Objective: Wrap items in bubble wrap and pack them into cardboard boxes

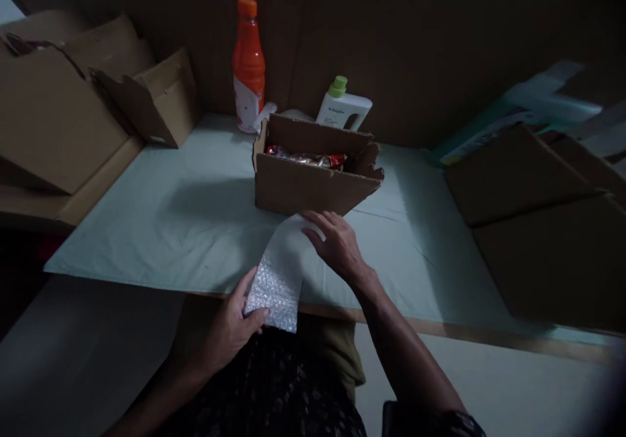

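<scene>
At 6 o'clock from the cardboard box (pixel 313 179), the bubble wrap strip (pixel 281 274) runs 1-to-7 o'clock; right hand (pixel 337 244) presses its far end flat-fingered, left hand (pixel 232 326) pinches its near end.

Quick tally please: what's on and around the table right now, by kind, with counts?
Bottles: 2, an orange bottle and a white bottle with a green cap.
Open cardboard boxes: 2, one box holding red packets, one empty box at the left.
Bubble wrap sheets: 1, the bubble wrap, gripped by the left hand and pressed by the right hand.
Total: 5
</scene>
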Motion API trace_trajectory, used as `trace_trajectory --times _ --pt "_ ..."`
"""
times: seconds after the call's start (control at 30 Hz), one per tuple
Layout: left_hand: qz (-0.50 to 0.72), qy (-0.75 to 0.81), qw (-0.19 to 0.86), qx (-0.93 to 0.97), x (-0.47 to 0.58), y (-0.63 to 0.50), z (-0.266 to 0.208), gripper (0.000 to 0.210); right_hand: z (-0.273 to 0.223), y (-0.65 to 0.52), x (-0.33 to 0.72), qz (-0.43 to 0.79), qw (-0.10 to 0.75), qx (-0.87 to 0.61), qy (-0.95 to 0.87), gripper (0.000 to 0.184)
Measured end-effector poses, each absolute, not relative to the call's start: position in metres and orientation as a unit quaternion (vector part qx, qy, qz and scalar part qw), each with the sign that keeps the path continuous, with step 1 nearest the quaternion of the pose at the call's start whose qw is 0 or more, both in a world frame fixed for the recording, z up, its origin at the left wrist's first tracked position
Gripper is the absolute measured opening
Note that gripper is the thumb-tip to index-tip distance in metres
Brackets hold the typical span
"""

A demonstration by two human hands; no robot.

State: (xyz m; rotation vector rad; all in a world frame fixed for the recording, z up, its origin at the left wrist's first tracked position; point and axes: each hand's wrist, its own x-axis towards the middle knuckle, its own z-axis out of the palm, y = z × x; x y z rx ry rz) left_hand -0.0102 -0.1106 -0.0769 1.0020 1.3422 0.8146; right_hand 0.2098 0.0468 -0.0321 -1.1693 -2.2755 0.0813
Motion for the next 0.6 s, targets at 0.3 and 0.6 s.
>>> trace_trajectory --times 0.3,0.6 --pt "0.381 0.552 0.625 0.400 -0.016 -0.120 -0.071 0.052 -0.037 -0.042 0.231 0.260 0.152 -0.308 -0.903 0.065" --pt "0.253 0.598 0.561 0.514 -0.028 -0.092 -0.063 0.039 -0.091 -0.072 0.195 0.257 0.276 -0.459 -0.804 0.028"
